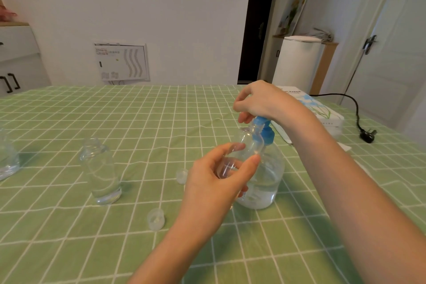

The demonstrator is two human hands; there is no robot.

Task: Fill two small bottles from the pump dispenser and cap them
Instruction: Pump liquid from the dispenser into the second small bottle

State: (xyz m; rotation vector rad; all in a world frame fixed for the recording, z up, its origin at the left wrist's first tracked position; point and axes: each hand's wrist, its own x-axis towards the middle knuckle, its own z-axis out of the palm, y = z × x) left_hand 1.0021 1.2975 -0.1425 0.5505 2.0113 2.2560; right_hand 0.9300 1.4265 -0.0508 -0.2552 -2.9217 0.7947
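My left hand (pixel 216 177) grips a small clear bottle (pixel 247 143), tilted with its open mouth up against the blue pump head (pixel 265 130) of the clear dispenser (pixel 265 180). My right hand (pixel 260 101) rests on top of the pump head, fingers curled over it. A second small clear bottle (pixel 101 173) stands upright and uncapped to the left. Two clear caps lie on the cloth: one cap (pixel 156 219) near the front, the other cap (pixel 181 175) just left of my left hand.
Everything stands on a table with a green checked cloth (pixel 69 237). Another clear container (pixel 8 159) is cut off at the left edge. A white paper box (pixel 322 113) and a black plug with its cord (pixel 367 135) lie at the right.
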